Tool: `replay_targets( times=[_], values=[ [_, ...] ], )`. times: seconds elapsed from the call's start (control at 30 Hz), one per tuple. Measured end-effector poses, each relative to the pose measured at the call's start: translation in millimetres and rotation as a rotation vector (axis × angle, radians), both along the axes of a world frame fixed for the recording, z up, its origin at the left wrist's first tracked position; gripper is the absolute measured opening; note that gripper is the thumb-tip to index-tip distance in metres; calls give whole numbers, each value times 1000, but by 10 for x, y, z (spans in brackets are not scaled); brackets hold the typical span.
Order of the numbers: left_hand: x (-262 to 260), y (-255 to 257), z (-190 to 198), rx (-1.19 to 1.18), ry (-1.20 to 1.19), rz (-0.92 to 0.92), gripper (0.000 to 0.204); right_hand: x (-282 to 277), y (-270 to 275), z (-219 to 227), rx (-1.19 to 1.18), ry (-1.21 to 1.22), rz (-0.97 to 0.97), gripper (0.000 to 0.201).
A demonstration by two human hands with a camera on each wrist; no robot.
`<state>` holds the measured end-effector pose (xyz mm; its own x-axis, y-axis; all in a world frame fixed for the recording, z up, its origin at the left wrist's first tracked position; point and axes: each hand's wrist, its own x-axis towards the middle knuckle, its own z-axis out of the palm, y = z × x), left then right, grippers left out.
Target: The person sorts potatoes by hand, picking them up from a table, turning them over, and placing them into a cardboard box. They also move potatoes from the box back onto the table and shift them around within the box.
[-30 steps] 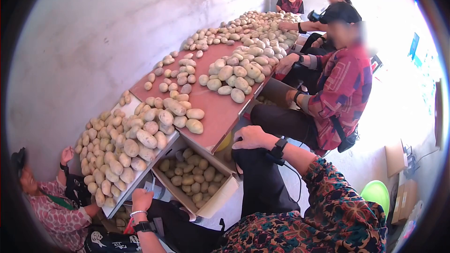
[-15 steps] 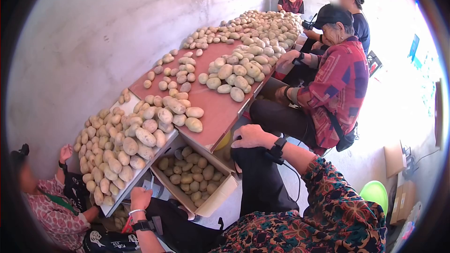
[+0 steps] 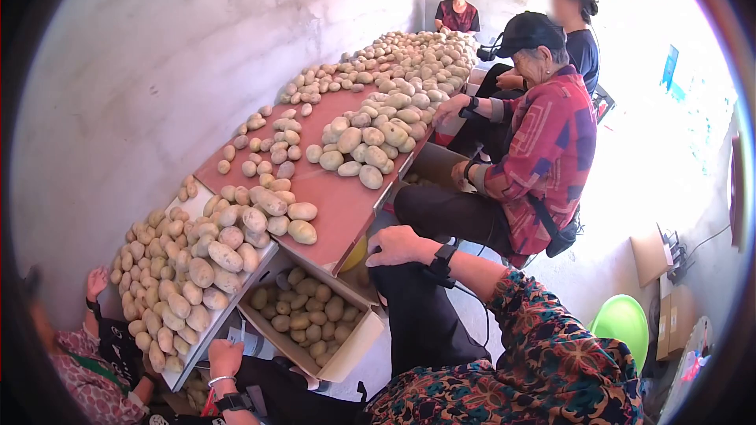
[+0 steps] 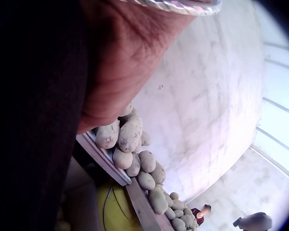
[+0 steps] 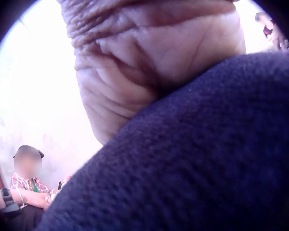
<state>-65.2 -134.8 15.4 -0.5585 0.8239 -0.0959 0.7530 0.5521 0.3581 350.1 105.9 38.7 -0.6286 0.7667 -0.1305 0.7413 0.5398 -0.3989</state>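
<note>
My right hand (image 3: 396,245) rests over the knee of my dark trousers (image 3: 417,307), its fingers relaxed. In the right wrist view the heel of that palm (image 5: 159,62) lies against the dark cloth. Lower left, my left hand (image 3: 226,358), with a bracelet at the wrist, rests by my other leg; its fingers are mostly hidden. The left wrist view shows its palm (image 4: 130,62) against dark cloth. Between the hands stands an open cardboard box (image 3: 346,350) of potatoes (image 3: 303,311). A heap of potatoes (image 3: 185,267) covers the white-edged table end beyond it.
A long reddish table (image 3: 339,224) runs back along the wall, piled with more potatoes (image 3: 378,130). A person in a patterned red shirt (image 3: 543,157) sits on its right side, others farther back. Another person (image 3: 94,378) sits at lower left. A green basin (image 3: 622,330) stands at right.
The head view has turned, so the scene sits farther left. The person in the red shirt has leaned the head down toward the table. Both my hands stay resting in place.
</note>
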Motion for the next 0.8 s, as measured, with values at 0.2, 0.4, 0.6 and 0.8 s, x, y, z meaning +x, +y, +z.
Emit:
replay_targets(
  times=[0.2, 0.4, 0.6, 0.8],
  values=[
    [-13, 12, -26, 15, -11, 8, 34, -5, -9, 32, -3, -11, 3, 41],
    [-15, -8, -30, 19, 16, -5, 35, -7, -21, 48, -1, -11, 9, 42],
    [-51, -27, -79, 67, 51, -22, 34, -4, -4, 3, 7, -8, 7, 42],
    [-48, -14, -69, 33, 21, 7, 35, -19, 4, 16, 0, -27, 5, 41]
  ],
)
